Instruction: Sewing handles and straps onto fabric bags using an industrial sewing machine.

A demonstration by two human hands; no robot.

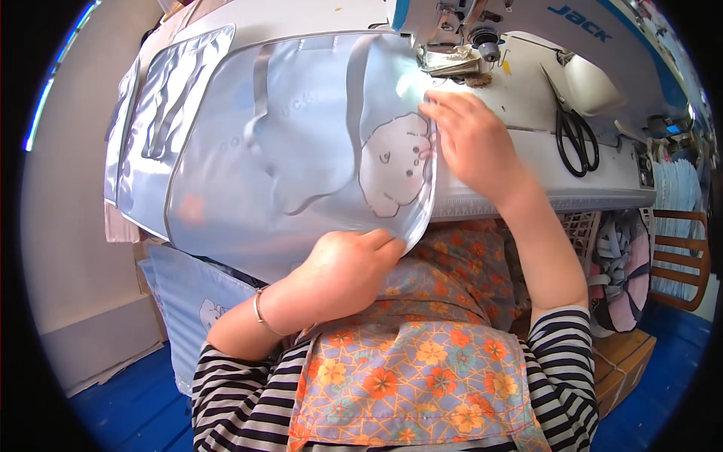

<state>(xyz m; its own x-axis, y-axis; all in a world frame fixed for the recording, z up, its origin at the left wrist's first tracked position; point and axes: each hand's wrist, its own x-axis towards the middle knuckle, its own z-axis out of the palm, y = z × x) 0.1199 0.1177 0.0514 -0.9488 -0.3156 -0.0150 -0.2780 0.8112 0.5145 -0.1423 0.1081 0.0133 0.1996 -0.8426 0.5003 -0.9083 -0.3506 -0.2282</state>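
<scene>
A large light-blue vinyl panel (305, 128) with a glossy sheen lies across the sewing table. It bears a white cartoon animal (393, 169) near its right edge, two dark grey strips and a pale border along the rim. My left hand (350, 267) is closed on the panel's lower right corner, its fingertips partly hidden. At the upper right edge, just below the sewing machine's head (489, 22), my right hand (474, 143) pinches the border between thumb and fingers. The needle area sits just beyond the panel's far right corner.
Black-handled scissors (576, 139) lie on the white table (520, 162) to the right. A ruler strip (527, 205) runs along the front edge. Beside the machine's foot is a small stack of pieces (450, 60). More printed blue fabric (184, 301) hangs below left; a wooden chair (678, 256) stands right.
</scene>
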